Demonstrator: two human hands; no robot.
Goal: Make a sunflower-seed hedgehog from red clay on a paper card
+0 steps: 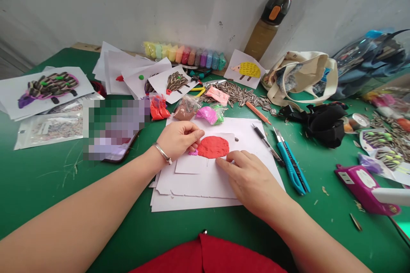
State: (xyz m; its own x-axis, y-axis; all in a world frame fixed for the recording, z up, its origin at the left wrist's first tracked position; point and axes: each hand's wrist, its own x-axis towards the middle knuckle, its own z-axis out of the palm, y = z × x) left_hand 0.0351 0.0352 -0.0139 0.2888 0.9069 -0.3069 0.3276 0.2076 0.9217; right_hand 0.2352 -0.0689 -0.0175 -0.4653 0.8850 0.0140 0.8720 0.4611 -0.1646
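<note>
A flat red clay oval (214, 147) lies on a small sheet of white paper (188, 167), over a stack of larger sheets. A bit of pink clay (193, 152) shows at its left end, touching or just under the fingers of my left hand (179, 140). That hand is closed, thumb against forefinger; whatever lies between the tips is hidden. My right hand (248, 175) rests on the paper, index finger stretched to the oval's lower right edge, other fingers loosely bent and nothing visible in them. Faint drawn lines run below the oval.
A pen (267, 144) and a blue utility knife (292, 164) lie to the right. Behind are clay packets (185, 108), sunflower seeds (241, 94) and a yellow hedgehog picture (246, 69). A phone (118, 136) lies left; a purple glue gun-like device (367, 187) sits far right.
</note>
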